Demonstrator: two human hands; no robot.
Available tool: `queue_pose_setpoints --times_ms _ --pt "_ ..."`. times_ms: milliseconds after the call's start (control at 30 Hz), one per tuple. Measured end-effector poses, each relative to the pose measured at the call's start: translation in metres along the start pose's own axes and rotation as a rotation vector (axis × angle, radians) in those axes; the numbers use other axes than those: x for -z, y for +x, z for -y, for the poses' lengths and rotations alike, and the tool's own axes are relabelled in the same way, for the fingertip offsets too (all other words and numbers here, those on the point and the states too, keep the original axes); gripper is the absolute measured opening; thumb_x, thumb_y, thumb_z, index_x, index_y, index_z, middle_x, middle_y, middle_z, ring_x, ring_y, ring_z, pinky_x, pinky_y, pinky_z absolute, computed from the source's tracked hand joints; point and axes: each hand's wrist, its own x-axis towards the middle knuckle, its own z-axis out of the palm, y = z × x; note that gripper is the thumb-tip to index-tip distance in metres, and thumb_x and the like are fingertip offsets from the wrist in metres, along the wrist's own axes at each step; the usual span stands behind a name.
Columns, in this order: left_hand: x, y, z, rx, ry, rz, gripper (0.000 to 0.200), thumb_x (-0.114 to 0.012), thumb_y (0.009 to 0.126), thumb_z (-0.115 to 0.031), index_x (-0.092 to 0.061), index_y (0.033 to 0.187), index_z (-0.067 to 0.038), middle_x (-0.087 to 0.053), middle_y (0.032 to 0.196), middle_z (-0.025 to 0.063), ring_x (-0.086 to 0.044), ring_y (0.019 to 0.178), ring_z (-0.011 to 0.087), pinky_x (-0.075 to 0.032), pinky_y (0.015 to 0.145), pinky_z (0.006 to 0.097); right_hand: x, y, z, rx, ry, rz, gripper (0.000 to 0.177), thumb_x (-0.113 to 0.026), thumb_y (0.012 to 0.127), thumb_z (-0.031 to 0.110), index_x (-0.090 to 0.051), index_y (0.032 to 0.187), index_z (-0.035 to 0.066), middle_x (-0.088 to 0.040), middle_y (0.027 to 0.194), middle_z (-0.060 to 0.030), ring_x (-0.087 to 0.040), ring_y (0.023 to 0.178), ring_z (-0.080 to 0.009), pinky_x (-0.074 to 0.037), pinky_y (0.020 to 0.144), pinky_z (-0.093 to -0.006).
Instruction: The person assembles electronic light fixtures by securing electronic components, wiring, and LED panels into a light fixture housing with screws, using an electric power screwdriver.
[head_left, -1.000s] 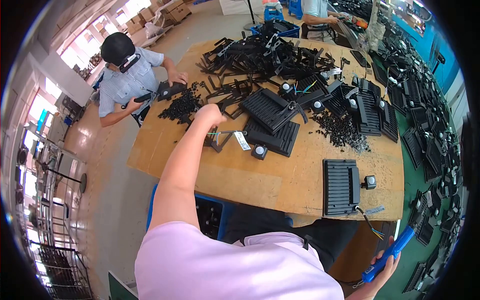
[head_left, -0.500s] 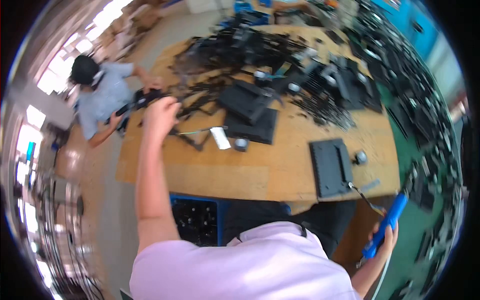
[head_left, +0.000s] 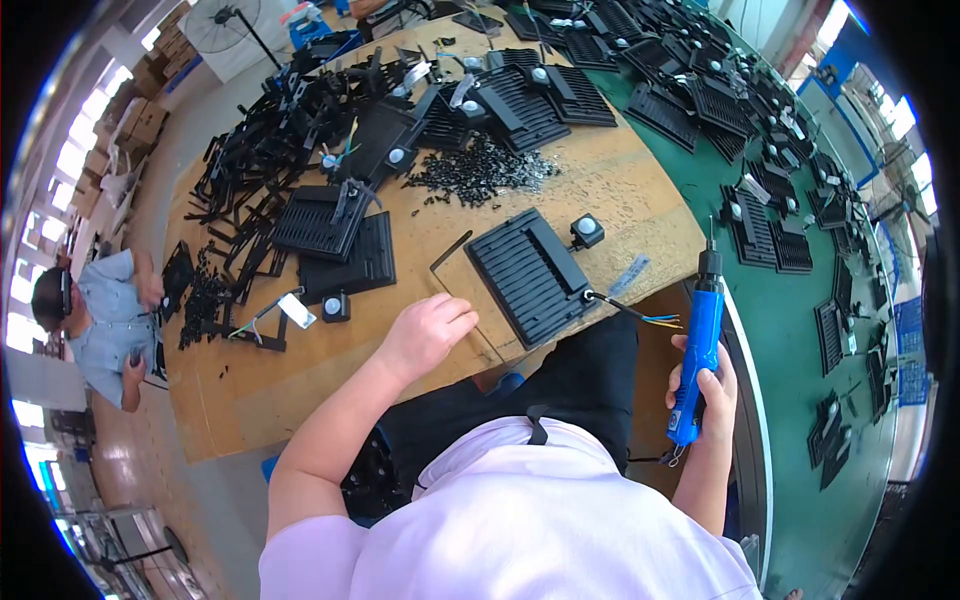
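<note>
My left hand (head_left: 432, 332) is closed on a thin black bracket (head_left: 451, 250), whose bent end reaches toward a finned black lamp housing (head_left: 525, 275) lying on the wooden table. Upright in my right hand (head_left: 712, 395) is a blue electric screwdriver (head_left: 704, 330), its bit pointing away from me, beyond the table's right edge. Colored wires (head_left: 660, 320) stick out of a black cable from the housing. A small sensor (head_left: 587, 231) with a white dome sits beside the housing's far right corner.
Black brackets (head_left: 270, 130) are heaped at the far left of the table (head_left: 330, 385). Small black screws (head_left: 480, 175) lie near stacked housings (head_left: 320, 225). Another person (head_left: 110, 320) works at the left edge. A green surface (head_left: 790, 350) on the right bears more housings.
My left hand has come back from the far left to beside the near housing, with a bracket. The screwdriver now points more upright. The view has turned rightward.
</note>
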Motion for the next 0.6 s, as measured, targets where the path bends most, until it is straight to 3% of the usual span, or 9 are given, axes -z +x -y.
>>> queue_pose_setpoints --times_ms 200,600 --pt "-0.02 0.019 0.013 -0.014 -0.04 0.02 0.014 -0.07 0.079 -0.007 -0.068 0.093 -0.004 -0.066 0.097 0.0075 -0.065 0.087 0.0261 -0.056 0.073 0.0367 0.011 -0.007 -0.005 -0.005 -0.012 -0.051 0.079 -0.076 0.083 0.039 -0.043 0.136 -0.01 -0.058 0.126 -0.0225 -0.064 0.071 -0.0165 -0.054 0.048 -0.0291" --pt "-0.026 0.041 0.001 0.054 -0.194 -0.047 0.024 -0.073 0.077 -0.001 -0.065 0.1 -0.003 -0.064 0.105 0.0123 -0.066 0.094 0.0319 -0.056 0.081 0.0386 0.014 0.001 -0.01 -0.069 -0.013 -0.053 0.082 -0.077 0.08 0.041 -0.043 0.136 -0.007 -0.06 0.125 -0.0192 -0.066 0.071 -0.0174 -0.055 0.053 -0.0306"
